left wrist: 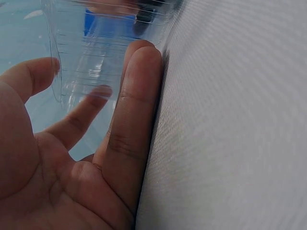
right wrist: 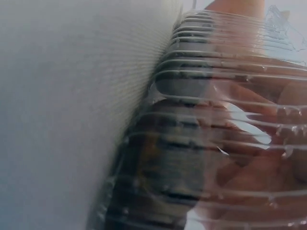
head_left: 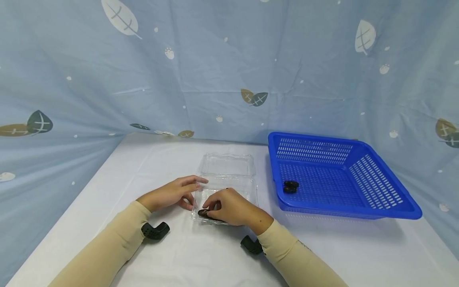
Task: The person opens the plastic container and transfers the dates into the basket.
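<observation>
A clear plastic clamshell box lies on the white table with its lid folded back. My right hand reaches into its near side, thumb and fingers pinching a dark, glossy oval piece at the front left corner. Through the ribbed clear wall, the right wrist view shows dark pieces beside the fingers; the fingers partly hide them. At the box's left side, my left hand rests its extended fingers against the wall and rim. In the left wrist view, fingers lie along the table beside the plastic.
A blue slotted plastic basket stands to the right of the box, with two similar dark oval pieces at its left side. A pale blue leaf-patterned curtain hangs behind the table. Black wrist mounts sit below both sleeves.
</observation>
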Demonstrator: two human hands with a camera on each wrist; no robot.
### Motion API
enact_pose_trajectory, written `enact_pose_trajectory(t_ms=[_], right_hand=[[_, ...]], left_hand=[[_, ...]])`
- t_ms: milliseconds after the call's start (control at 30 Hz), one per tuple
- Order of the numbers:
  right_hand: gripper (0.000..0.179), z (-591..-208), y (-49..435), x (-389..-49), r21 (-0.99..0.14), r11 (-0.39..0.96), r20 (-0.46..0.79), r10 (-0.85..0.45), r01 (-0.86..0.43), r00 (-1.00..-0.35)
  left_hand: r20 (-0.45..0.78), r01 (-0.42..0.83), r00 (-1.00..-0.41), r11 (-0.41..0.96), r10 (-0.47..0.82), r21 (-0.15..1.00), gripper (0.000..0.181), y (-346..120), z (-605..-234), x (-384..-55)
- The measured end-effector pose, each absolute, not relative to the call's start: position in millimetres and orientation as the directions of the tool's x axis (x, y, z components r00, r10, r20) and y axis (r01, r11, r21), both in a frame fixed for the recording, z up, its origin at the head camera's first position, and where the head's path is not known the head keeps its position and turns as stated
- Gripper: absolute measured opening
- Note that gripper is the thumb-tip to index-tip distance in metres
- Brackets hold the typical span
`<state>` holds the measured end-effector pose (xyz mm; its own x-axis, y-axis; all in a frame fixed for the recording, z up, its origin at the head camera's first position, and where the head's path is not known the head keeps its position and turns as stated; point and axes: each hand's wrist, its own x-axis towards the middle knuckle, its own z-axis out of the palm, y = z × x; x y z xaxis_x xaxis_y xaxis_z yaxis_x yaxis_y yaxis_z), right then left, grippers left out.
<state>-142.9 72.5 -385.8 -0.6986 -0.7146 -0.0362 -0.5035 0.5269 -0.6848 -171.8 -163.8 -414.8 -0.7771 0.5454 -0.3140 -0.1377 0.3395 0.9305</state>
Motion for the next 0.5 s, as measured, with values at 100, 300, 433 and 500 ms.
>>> enact_pose_trajectory(t_ms=[100, 300, 433, 500], right_hand=[[0.014, -382.5, 72.4, -143.1, -0.677, 0.552, -0.042, -0.689, -0.486, -0.723], [0.017, -364.6, 78.5, -139.1, -0.644, 0.545, 0.054, -0.668, -0.537, -0.742], [0.017, -346.3, 88.7, -134.4, -0.632, 0.502, 0.212, -0.62, -0.59, -0.755], [0.018, -336.4, 94.7, -132.3, -0.613, 0.491, 0.293, -0.588, -0.62, -0.754]], left_hand=[[-0.307, -0.133, -0.78, 0.336, 0.546, 0.933, 0.044, -164.2, -413.1, -171.1], [-0.313, -0.138, -0.777, 0.337, 0.546, 0.931, 0.045, -165.0, -414.4, -170.0], [-0.311, -0.142, -0.778, 0.329, 0.546, 0.934, 0.046, -164.3, -416.3, -169.9], [-0.31, -0.144, -0.781, 0.327, 0.543, 0.934, 0.046, -164.1, -416.1, -170.1]])
